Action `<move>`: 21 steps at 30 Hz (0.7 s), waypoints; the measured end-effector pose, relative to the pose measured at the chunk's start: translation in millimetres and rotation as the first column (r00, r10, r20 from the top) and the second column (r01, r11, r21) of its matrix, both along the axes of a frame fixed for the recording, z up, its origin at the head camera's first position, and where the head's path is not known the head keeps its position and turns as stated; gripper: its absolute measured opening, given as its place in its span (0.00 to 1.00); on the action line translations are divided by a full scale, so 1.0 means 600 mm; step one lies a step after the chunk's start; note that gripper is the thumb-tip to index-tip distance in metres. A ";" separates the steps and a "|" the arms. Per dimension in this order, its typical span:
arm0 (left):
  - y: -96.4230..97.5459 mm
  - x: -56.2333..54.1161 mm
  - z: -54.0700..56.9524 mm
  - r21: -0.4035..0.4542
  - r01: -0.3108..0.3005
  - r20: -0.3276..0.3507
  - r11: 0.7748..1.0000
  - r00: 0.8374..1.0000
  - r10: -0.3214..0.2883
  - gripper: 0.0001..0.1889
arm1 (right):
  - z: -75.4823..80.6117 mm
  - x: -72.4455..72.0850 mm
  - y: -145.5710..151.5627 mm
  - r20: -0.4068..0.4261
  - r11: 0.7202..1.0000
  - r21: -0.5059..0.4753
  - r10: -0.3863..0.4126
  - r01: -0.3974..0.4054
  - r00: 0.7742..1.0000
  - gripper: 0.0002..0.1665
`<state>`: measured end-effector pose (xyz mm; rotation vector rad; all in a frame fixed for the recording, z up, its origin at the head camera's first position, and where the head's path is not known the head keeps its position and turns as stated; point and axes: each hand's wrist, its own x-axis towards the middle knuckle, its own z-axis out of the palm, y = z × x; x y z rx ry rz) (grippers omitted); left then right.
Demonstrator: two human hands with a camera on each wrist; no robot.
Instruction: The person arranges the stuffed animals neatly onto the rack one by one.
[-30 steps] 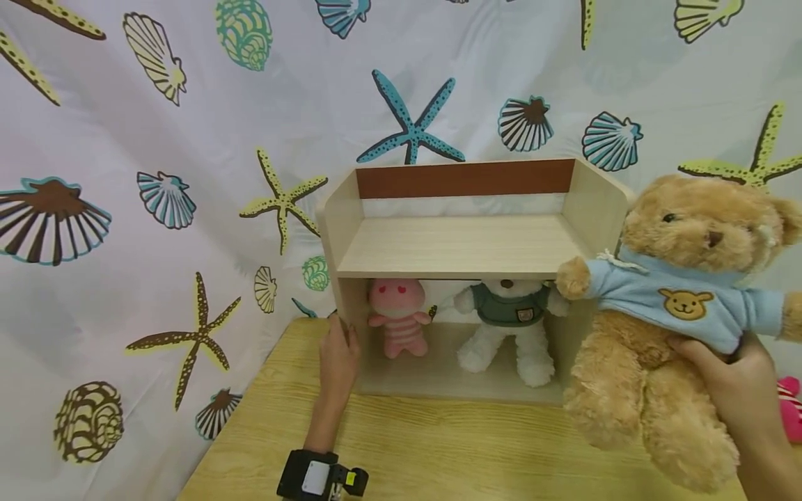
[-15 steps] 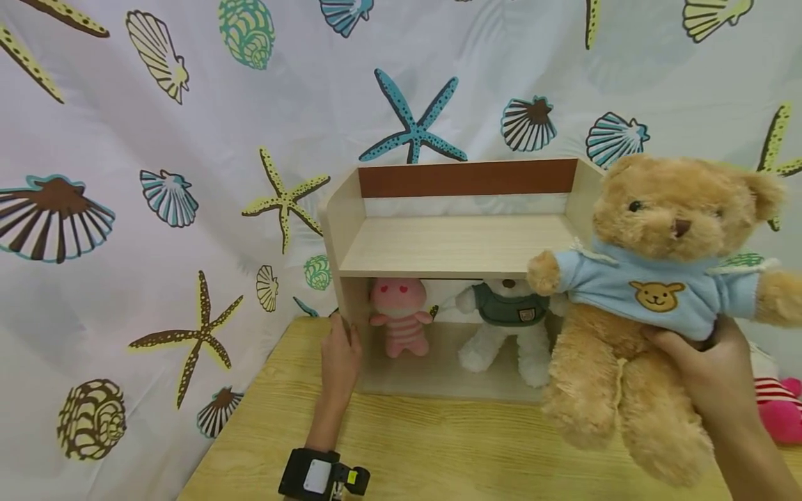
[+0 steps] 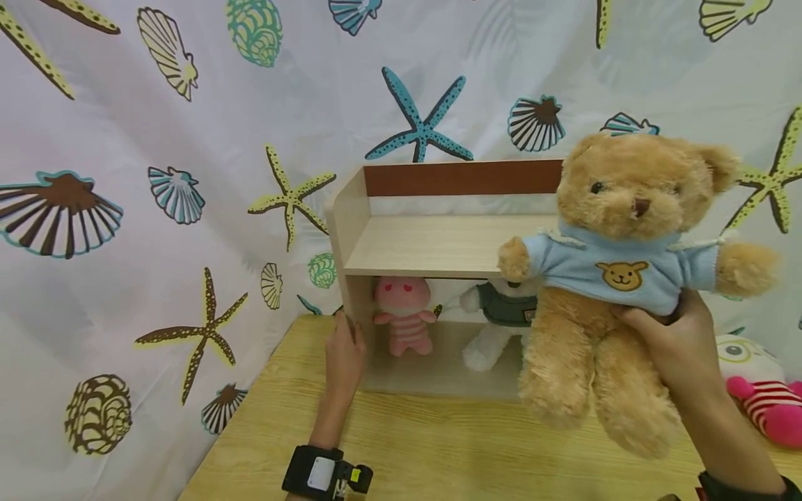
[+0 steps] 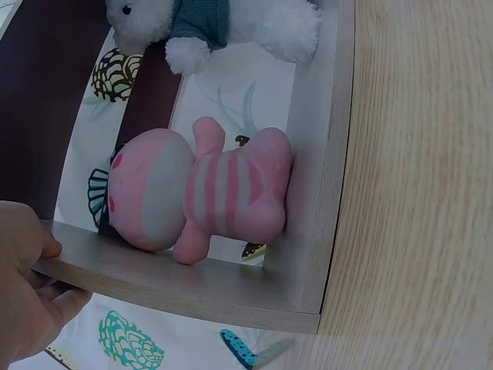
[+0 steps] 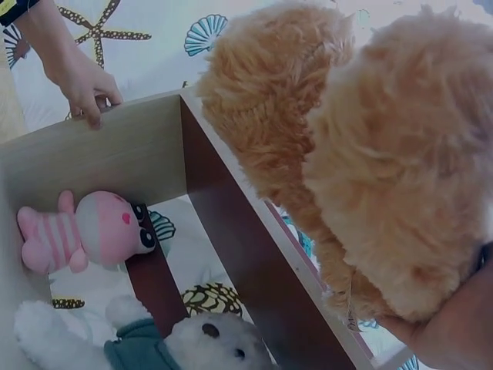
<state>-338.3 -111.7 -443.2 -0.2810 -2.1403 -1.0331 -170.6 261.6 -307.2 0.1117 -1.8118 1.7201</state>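
A light-brown teddy bear (image 3: 626, 209) in a blue sweater is held up in front of the right side of a small wooden shelf (image 3: 432, 240). My right hand (image 3: 679, 348) grips it at the waist, thumb across its belly; the other fingers are hidden behind it. My left hand (image 3: 344, 355) holds the edge of the shelf's left side panel, with thumb and fingers on opposite faces in the left wrist view. On the lower level sit a pink striped doll (image 4: 223, 193) and a white plush bear (image 3: 501, 320) in a green top, partly covered by the teddy.
A white plush toy (image 3: 761, 390) with pink striped clothing lies on the wooden table (image 3: 438, 445) at the right. Behind the shelf hangs a white curtain (image 3: 301, 90) printed with shells and starfish. The shelf's upper board (image 3: 432, 243) lies above the two seated toys.
My right hand has carried the teddy bear left and slightly up, over the shelf's right side. More of the plush toy at the right now shows. The left hand keeps its hold.
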 end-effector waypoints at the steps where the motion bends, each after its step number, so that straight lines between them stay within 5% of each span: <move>1: 0.000 -0.001 0.000 -0.002 0.000 0.000 1.000 1.000 0.000 0.09 | 0.002 -0.003 -0.003 0.002 1.000 0.009 0.001 -0.001 1.000 0.33; 13: 0.002 -0.003 -0.001 -0.015 0.005 -0.038 1.000 0.999 -0.005 0.08 | 0.024 -0.029 -0.035 -0.031 0.999 -0.008 0.048 -0.048 0.998 0.33; 21: 0.000 -0.002 0.000 -0.011 -0.002 -0.044 1.000 0.999 0.002 0.09 | 0.036 -0.048 -0.055 -0.008 0.996 0.091 -0.002 0.003 1.000 0.35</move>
